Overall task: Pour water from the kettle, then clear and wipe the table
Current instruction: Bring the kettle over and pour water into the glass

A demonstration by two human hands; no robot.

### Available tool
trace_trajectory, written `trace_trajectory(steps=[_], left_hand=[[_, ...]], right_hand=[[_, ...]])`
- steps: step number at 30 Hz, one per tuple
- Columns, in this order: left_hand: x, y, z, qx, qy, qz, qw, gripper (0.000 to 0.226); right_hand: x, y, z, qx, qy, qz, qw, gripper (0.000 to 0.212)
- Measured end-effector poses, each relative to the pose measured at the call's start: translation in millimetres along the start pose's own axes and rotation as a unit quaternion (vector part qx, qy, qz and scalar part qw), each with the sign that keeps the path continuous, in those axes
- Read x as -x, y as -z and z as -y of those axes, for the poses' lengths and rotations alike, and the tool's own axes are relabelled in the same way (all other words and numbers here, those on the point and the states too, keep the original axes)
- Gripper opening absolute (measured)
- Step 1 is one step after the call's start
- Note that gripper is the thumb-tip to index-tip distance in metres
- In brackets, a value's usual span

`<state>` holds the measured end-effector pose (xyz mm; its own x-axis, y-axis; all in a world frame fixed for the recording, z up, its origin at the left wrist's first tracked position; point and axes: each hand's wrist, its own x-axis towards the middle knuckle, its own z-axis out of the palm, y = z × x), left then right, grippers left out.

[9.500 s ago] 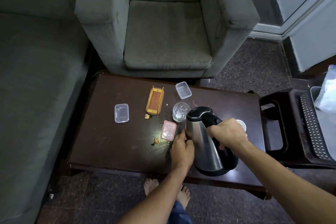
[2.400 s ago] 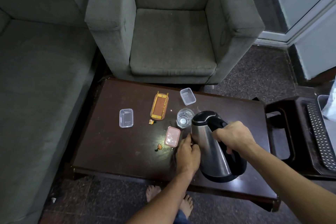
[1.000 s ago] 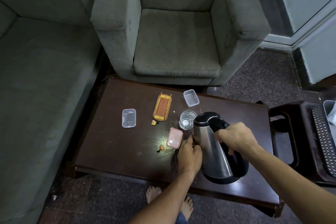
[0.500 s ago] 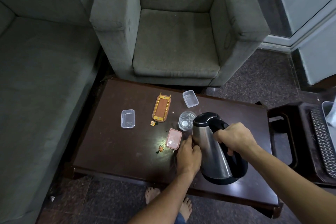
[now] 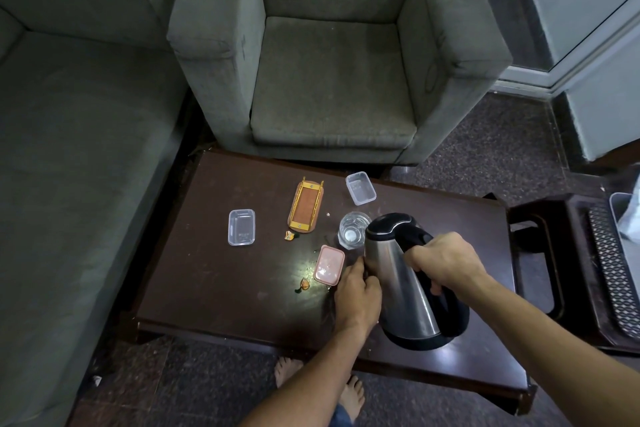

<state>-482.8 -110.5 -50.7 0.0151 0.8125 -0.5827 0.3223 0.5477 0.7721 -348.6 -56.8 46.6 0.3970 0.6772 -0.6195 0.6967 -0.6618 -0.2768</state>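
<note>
A steel kettle (image 5: 398, 284) with a black lid and handle is tilted toward a clear glass (image 5: 353, 230) on the dark wooden table (image 5: 225, 288). My right hand (image 5: 445, 262) grips the kettle's black handle. My left hand (image 5: 356, 291) presses against the kettle's steel side, steadying it. The spout hangs over the glass rim, and the glass holds some water. Close to my left hand lies a pink lid (image 5: 329, 265).
On the table lie two clear plastic boxes (image 5: 241, 227) (image 5: 360, 188), an orange tray (image 5: 306, 208) and small food scraps (image 5: 304, 284). A grey armchair (image 5: 329, 80) stands behind the table, a sofa (image 5: 69, 149) to the left, and a dark side stand (image 5: 571, 270) to the right.
The kettle and both hands have stayed nearly still at the glass over these frames; only the camera view has shifted slightly.
</note>
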Motion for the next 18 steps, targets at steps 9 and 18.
trace_trajectory(steps=[9,18], left_hand=[[-2.7,-3.5,2.6,-0.001,-0.003,-0.01,1.0,0.04],[-4.7,-8.2,6.4,0.006,0.004,-0.005,1.0,0.044]], right_hand=[[-2.3,-0.5,-1.7,0.004,-0.005,-0.001,1.0,0.018],[-4.8,-0.7,-4.5,0.003,-0.004,0.002,1.0,0.017]])
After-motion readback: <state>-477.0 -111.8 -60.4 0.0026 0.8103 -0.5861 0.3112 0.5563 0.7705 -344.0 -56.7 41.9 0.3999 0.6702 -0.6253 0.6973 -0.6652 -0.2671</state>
